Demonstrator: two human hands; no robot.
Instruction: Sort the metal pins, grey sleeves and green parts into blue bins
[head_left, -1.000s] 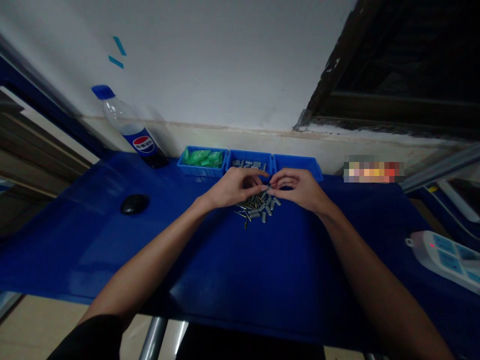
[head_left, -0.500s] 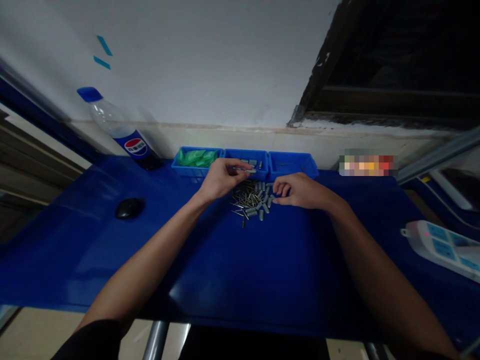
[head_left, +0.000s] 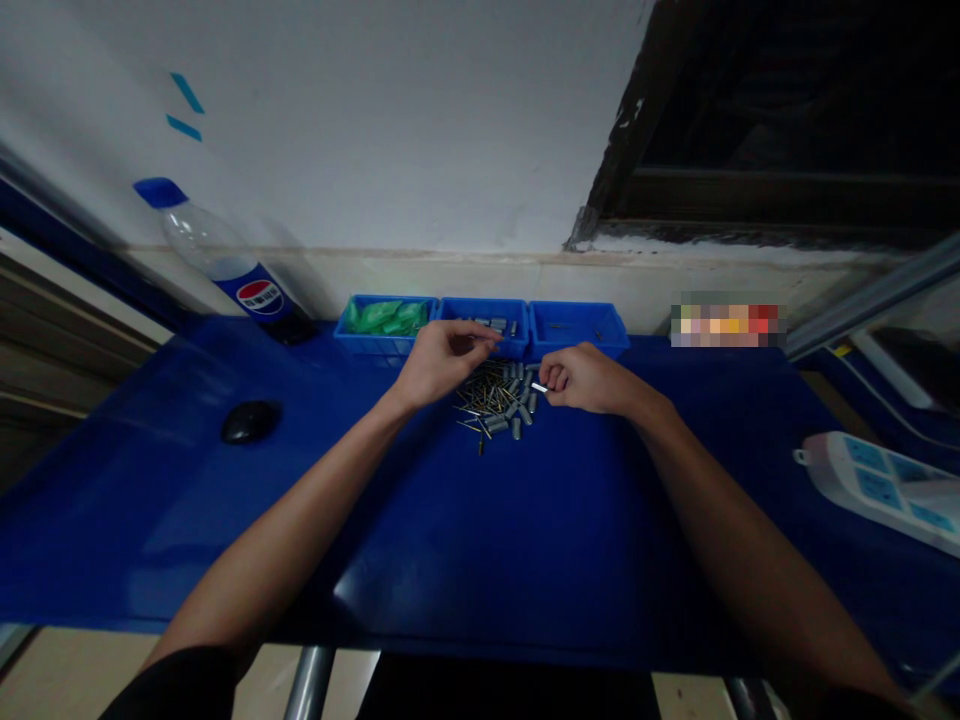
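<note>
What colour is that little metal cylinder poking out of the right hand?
The little metal cylinder in the right hand is shiny silver; see the head view.

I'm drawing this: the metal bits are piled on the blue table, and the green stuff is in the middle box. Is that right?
Not quite: the head view shows the green stuff in the left box, not the middle one. The metal bits are piled on the blue table.

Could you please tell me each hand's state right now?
Left hand: curled; can't tell whether it's closed on anything.
Right hand: closed, holding a small metal piece.
</note>
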